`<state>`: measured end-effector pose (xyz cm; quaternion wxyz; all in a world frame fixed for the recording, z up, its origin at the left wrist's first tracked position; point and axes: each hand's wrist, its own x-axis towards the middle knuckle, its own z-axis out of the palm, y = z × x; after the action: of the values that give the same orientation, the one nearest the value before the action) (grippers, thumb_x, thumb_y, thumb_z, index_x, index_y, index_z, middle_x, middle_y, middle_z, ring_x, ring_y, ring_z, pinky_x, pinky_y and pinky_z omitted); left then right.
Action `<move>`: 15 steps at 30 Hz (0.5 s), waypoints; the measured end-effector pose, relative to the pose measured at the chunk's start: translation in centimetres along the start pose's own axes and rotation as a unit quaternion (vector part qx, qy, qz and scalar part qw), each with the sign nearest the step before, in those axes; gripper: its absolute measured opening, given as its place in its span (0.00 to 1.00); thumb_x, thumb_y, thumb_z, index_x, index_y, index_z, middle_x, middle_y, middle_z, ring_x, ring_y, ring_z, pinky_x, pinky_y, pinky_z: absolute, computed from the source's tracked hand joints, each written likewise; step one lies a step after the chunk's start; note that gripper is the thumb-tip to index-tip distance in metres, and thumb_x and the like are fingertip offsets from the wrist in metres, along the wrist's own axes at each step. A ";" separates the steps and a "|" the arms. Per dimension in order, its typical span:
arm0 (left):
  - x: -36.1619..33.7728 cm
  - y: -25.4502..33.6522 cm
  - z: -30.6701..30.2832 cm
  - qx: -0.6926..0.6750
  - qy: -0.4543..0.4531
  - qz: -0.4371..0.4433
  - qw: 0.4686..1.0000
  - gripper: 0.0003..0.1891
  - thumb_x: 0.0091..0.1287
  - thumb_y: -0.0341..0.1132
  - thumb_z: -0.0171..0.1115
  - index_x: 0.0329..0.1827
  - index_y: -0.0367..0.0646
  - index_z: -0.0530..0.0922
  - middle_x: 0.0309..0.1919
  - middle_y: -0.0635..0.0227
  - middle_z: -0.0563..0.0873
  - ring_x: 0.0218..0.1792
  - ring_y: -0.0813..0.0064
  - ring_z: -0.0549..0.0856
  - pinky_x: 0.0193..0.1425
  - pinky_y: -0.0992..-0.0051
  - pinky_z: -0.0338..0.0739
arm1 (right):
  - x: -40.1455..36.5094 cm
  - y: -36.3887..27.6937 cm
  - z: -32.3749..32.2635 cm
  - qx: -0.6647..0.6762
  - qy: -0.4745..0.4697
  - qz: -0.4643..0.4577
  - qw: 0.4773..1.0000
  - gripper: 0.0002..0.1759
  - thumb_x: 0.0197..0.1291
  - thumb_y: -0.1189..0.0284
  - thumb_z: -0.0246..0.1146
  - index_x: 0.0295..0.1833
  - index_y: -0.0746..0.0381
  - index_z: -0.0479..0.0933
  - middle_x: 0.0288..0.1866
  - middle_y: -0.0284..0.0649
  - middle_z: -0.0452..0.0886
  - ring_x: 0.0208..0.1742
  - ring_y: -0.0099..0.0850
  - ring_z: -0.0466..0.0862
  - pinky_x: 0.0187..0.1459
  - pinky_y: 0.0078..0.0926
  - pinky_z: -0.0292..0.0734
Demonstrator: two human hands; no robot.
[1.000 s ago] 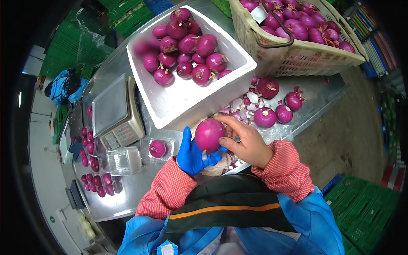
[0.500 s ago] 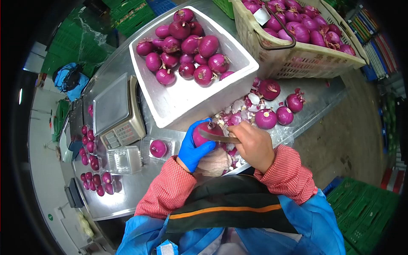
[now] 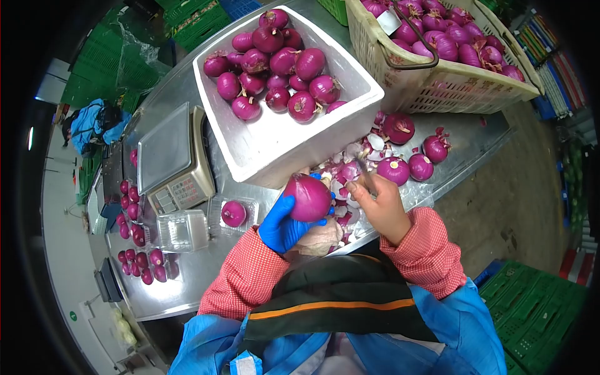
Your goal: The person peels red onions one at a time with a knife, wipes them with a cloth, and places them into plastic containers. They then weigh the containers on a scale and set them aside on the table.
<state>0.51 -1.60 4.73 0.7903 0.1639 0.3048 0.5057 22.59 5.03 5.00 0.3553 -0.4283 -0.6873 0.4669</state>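
In its blue glove, my left hand cradles a large red onion with the fingers wrapped under it. Bare, my right hand grips a knife just to the right of the onion. Its blade points away from me, apart from the onion and partly blurred. Beyond both hands lies a heap of onion skins and trimmings. A pale cloth-like piece rests beneath the left hand, partly hidden. Several loose red onions sit right of the heap.
A white foam box of red onions stands ahead, beside a fuller plastic crate. To the left are a scale, a clear container, an onion in a clear tray and packed onions. Green crates stand lower right.
The knife has come away from the onion, moving right, and its blade has swung from pointing left to pointing away. The onion has turned in my left hand, showing its smooth side.
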 end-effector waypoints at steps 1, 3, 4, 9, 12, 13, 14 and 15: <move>0.1 -0.2 -0.2 -0.067 -0.012 -0.010 0.998 0.46 0.67 0.56 0.61 0.79 0.38 0.51 0.67 0.38 0.71 0.61 0.48 0.80 0.59 0.58 0.83 | 0.2 0.2 0.1 0.004 -0.003 0.021 1.000 0.12 0.62 0.68 0.64 0.36 0.67 0.74 0.33 0.48 0.79 0.31 0.46 0.81 0.34 0.39 0.73; -0.2 -0.3 -0.5 -0.200 -0.032 -0.029 0.979 0.46 0.69 0.60 0.57 0.79 0.37 0.51 0.67 0.35 0.70 0.61 0.49 0.80 0.60 0.57 0.82 | 0.6 0.8 0.4 0.013 -0.012 0.063 0.998 0.12 0.62 0.67 0.64 0.38 0.67 0.74 0.33 0.48 0.80 0.31 0.46 0.81 0.35 0.40 0.73; -0.2 -0.2 -0.3 -0.248 -0.024 -0.038 0.968 0.44 0.71 0.63 0.51 0.78 0.36 0.53 0.67 0.37 0.71 0.60 0.47 0.80 0.59 0.55 0.82 | 0.5 0.9 1.1 -0.055 0.054 -0.001 0.997 0.14 0.63 0.64 0.64 0.41 0.65 0.75 0.30 0.49 0.80 0.32 0.47 0.81 0.35 0.40 0.73; -1.1 -0.7 -2.6 -0.294 0.047 0.012 0.954 0.40 0.72 0.58 0.53 0.77 0.38 0.55 0.66 0.43 0.73 0.60 0.47 0.80 0.61 0.54 0.81 | -0.5 1.7 1.3 -0.072 -0.029 0.073 0.994 0.17 0.64 0.60 0.63 0.48 0.62 0.75 0.32 0.49 0.82 0.34 0.48 0.83 0.35 0.43 0.74; -3.4 -0.1 -4.2 -0.222 0.085 0.060 0.970 0.38 0.72 0.54 0.58 0.78 0.43 0.56 0.64 0.48 0.75 0.60 0.48 0.80 0.62 0.54 0.80 | -2.0 2.4 2.5 -0.109 -0.113 0.109 0.981 0.19 0.64 0.57 0.64 0.50 0.60 0.75 0.34 0.49 0.83 0.34 0.48 0.84 0.35 0.44 0.76; -4.3 0.2 -4.7 -0.190 0.099 0.079 0.974 0.38 0.71 0.53 0.59 0.78 0.45 0.56 0.64 0.50 0.76 0.61 0.49 0.80 0.62 0.54 0.80 | -2.8 2.0 3.2 -0.130 -0.146 0.125 0.973 0.20 0.63 0.56 0.64 0.51 0.60 0.75 0.35 0.48 0.83 0.34 0.48 0.84 0.35 0.44 0.76; -5.1 0.3 -5.5 -0.187 0.134 0.083 0.970 0.37 0.68 0.53 0.63 0.76 0.49 0.60 0.62 0.54 0.77 0.61 0.48 0.79 0.63 0.53 0.80 | -3.9 1.9 4.3 -0.157 -0.126 0.067 0.977 0.22 0.61 0.55 0.65 0.51 0.60 0.76 0.35 0.48 0.83 0.34 0.47 0.85 0.35 0.44 0.78; -5.9 0.1 -6.7 -0.187 0.165 0.083 0.965 0.37 0.68 0.54 0.64 0.75 0.48 0.62 0.62 0.54 0.78 0.61 0.48 0.79 0.63 0.53 0.79 | -4.5 1.6 5.3 -0.213 -0.127 0.037 0.968 0.22 0.61 0.55 0.66 0.51 0.60 0.76 0.36 0.48 0.83 0.35 0.46 0.85 0.35 0.43 0.78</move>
<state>-5.67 -7.23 1.61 0.7011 -0.0478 0.3164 0.6373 19.98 -0.64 1.45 0.1476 -0.4563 -0.7943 0.3729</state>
